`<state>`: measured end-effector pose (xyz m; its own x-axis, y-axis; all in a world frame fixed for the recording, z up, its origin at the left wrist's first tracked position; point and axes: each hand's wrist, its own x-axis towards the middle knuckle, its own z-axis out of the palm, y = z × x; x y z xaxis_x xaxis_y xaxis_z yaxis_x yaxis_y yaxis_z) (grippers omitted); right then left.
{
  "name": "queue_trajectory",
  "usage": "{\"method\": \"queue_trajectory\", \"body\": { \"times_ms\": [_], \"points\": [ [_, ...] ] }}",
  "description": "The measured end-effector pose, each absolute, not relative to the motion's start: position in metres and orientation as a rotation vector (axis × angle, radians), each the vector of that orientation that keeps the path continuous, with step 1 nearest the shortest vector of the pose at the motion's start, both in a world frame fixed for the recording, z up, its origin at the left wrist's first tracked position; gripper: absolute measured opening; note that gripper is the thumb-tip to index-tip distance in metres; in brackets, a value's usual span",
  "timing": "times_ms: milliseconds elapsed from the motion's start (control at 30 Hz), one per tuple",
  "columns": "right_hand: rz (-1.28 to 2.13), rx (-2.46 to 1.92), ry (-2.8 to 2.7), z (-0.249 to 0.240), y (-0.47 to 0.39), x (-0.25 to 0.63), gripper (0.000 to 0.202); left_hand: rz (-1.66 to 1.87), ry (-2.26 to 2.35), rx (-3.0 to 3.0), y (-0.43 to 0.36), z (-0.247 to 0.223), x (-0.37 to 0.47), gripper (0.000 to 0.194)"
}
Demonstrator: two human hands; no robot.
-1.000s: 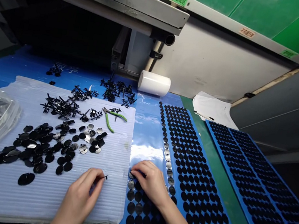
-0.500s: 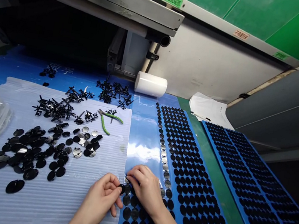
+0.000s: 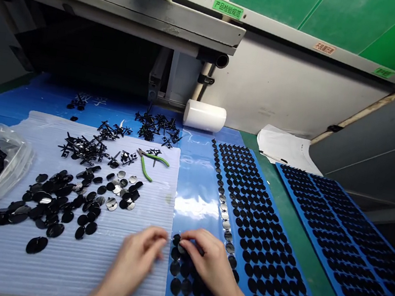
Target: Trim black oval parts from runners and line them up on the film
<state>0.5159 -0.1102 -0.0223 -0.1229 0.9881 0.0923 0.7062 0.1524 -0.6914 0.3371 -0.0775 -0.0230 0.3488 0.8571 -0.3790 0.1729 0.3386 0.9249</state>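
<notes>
Disc is at the far end of the near rows on blue film, edge pinched by right hand. Probably light, stiff, slippery, scratch-prone; best held by the rim. Right forearm slants in from lower right. Left hand curled, blurred, beside the film; can't tell if it's holding anything.

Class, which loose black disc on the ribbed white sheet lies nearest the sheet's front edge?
The lone black disc just in front of the scattered disc pile: it touches no other, and the rest lie farther back.
</notes>
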Motion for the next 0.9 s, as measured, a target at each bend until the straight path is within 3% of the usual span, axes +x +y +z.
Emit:
{"method": "queue_trajectory", "body": {
  "times_ms": [100,167,333,600,900],
  "points": [
    [0.588,-1.685,-1.862,-0.029,-0.107,0.527,0.010,0.786,1.622,1.787,-0.055,-0.029,0.311,0.026],
    [0.573,-1.700,-1.876,-0.033,-0.106,0.530,0.010,0.656,1.856,2.050,-0.042,-0.037,0.298,0.030],
    [0.544,-1.737,-1.895,-0.037,-0.107,0.528,0.010,0.523,1.842,2.182,-0.034,-0.050,0.290,0.026],
    [0.559,-1.782,-1.908,-0.038,-0.109,0.528,0.010,0.776,1.774,2.016,-0.046,-0.039,0.289,0.020],
    [0.551,-1.798,-1.942,-0.042,-0.110,0.529,0.010,0.633,1.218,1.047,-0.071,-0.024,0.334,0.015]
  ]
}}
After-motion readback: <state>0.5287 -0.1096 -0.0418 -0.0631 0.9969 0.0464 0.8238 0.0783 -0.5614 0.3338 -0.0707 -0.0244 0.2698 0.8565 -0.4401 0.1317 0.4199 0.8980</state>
